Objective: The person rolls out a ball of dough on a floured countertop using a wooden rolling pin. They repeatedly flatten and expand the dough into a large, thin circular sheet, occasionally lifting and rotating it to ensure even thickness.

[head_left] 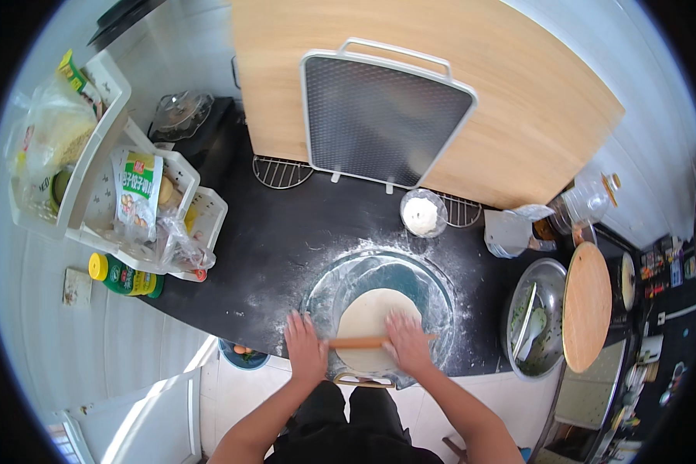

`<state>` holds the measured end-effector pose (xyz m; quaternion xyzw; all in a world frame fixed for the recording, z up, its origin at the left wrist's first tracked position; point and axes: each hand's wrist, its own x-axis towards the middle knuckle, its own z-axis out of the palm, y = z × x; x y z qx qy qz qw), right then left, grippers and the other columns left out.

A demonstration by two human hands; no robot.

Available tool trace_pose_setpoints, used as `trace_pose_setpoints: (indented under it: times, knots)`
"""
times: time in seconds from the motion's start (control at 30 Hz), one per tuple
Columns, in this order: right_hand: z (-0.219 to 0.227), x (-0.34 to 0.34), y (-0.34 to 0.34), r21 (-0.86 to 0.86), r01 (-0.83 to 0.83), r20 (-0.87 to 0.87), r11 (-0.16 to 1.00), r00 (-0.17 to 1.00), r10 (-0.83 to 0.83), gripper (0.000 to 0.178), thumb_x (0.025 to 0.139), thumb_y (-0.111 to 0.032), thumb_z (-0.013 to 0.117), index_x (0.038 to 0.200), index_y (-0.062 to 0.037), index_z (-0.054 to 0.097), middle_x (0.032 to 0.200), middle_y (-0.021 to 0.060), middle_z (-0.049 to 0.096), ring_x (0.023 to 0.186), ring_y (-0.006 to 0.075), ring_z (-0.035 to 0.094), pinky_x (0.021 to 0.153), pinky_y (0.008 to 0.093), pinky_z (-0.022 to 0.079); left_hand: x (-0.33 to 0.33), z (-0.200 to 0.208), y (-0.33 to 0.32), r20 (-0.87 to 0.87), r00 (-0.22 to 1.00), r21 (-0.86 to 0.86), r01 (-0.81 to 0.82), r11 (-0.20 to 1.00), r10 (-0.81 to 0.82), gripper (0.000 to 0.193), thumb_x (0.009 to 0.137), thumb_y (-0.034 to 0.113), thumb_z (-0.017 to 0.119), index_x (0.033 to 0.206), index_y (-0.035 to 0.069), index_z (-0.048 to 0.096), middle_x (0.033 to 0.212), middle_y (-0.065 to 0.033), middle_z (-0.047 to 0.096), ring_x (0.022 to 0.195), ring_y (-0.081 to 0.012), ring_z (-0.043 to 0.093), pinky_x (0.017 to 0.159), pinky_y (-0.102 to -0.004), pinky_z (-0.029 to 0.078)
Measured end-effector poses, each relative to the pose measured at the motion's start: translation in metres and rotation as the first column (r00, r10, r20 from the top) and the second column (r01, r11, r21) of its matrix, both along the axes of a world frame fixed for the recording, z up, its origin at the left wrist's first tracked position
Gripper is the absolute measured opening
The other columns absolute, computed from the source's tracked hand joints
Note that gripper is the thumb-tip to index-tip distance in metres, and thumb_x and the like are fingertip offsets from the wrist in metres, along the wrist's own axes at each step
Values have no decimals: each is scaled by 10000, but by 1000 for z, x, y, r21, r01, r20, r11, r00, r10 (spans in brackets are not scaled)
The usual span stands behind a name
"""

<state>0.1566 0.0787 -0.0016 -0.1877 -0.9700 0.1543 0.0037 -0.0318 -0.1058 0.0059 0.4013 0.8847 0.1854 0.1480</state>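
A round, pale sheet of dough (373, 307) lies on a floured, round dark-green board (329, 282). Across its near part runs a wooden rolling pin (356, 342). My left hand (306, 345) rests on the pin's left end, palm down, with its fingers stretched forward past the pin. On the right part of the pin lies my right hand (407, 342), also palm down with fingers extended over the dough; its fingertips are slightly blurred. The palms hide both places where they meet the pin.
Behind the board stands a glass bowl of flour (421, 216). To the right are a steel bowl (535, 317) with utensils and green bits and a round wooden board (587, 307). White baskets (116, 155) and a yellow-capped bottle (127, 276) stand left. A framed tray (387, 116) leans behind.
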Motion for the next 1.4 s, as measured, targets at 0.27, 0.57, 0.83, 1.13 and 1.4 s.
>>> trace_pose_setpoints:
  times: [0.27,0.57,0.83,1.13,1.4]
  knots:
    - [3,-107,79,54,20,-216,998,976,-8,694,886,-282,583,1435,47,316,1514,240,295,1420,384,252,1151,529,187,-60,3,50,-194,968,15,-161,987,161,670,923,277,544,1424,-95,303,1518,-273,251,1433,-401,198,1158,-524,150]
    - [12,-65,78,-14,-137,-35,990,990,136,643,884,-273,569,1408,42,367,1495,237,333,1401,406,284,1135,521,222,-10,11,49,-75,988,-43,-141,989,138,709,903,271,567,1443,-80,269,1522,-267,242,1436,-391,193,1154,-525,166]
    - [6,-112,118,-26,-70,-200,997,978,64,636,897,-247,567,1419,44,349,1493,232,339,1401,399,282,1150,513,209,-52,9,90,-145,964,66,-214,975,222,674,931,293,500,1444,-79,271,1533,-275,215,1445,-402,163,1171,-514,112]
    - [11,-104,130,-23,-50,-176,998,983,45,558,912,-273,551,1373,20,437,1485,176,375,1390,381,300,1139,521,223,-60,7,118,-203,964,76,-161,984,173,705,928,316,521,1455,-71,257,1543,-254,207,1437,-393,189,1158,-517,173]
    - [14,-45,111,-39,-141,-39,989,989,139,579,891,-240,575,1388,12,419,1476,175,384,1377,346,330,1125,494,247,-21,1,95,-122,992,-78,-48,996,39,718,919,311,539,1446,-86,256,1534,-279,205,1436,-417,180,1157,-522,167]
